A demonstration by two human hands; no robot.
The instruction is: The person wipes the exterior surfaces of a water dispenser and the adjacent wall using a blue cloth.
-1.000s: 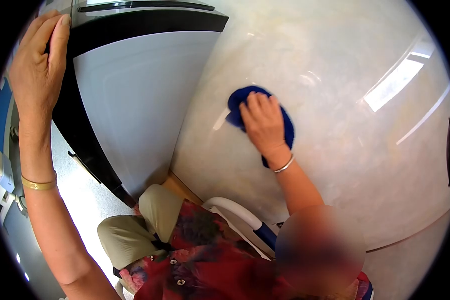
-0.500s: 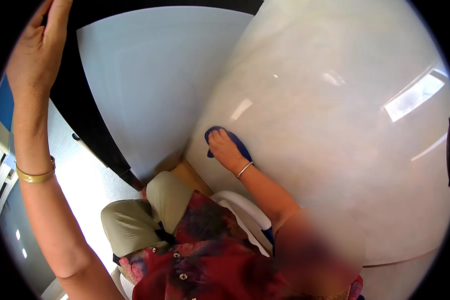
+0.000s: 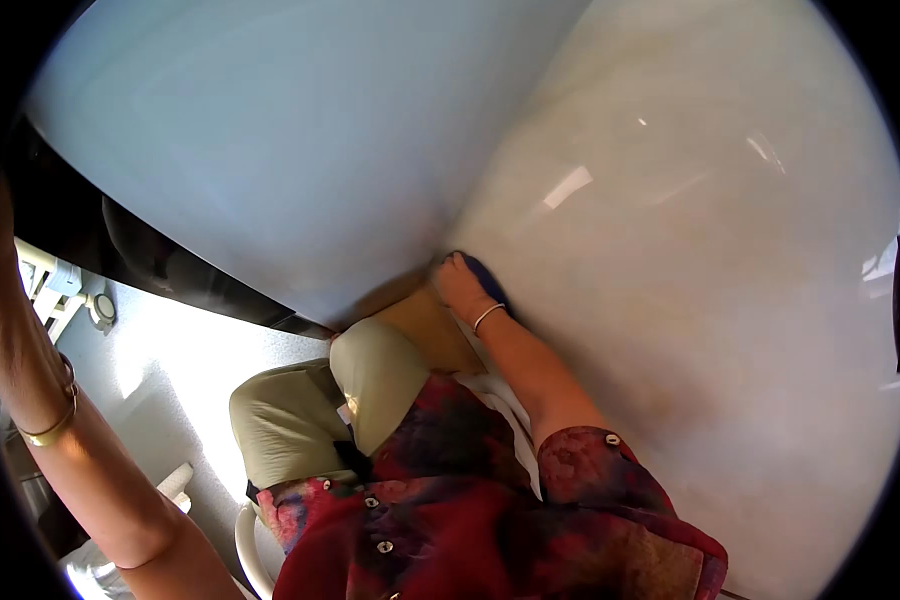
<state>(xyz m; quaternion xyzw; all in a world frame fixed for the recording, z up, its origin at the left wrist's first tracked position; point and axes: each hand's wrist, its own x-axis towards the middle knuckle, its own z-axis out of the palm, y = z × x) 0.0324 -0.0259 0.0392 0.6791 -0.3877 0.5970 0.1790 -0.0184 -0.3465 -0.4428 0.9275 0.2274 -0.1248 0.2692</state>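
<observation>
A glossy, pale wall [image 3: 730, 230] fills the view from twelve to five o'clock, meeting a bluish-grey panel [image 3: 270, 140] that spreads over ten and eleven. The person's red patterned shirt [image 3: 450, 530] lies at six. The left forearm [image 3: 100, 480] runs from between seven and eight up past nine; the left hand is lost at the dark edge, so its fingers cannot be told. Olive trousers [image 3: 290, 420] sit near eight. Close to the dial's centre, the right hand [image 3: 464, 288] rests on a blue cloth [image 3: 487, 278] against the wall, fingers together; whether they grip is unclear.
</observation>
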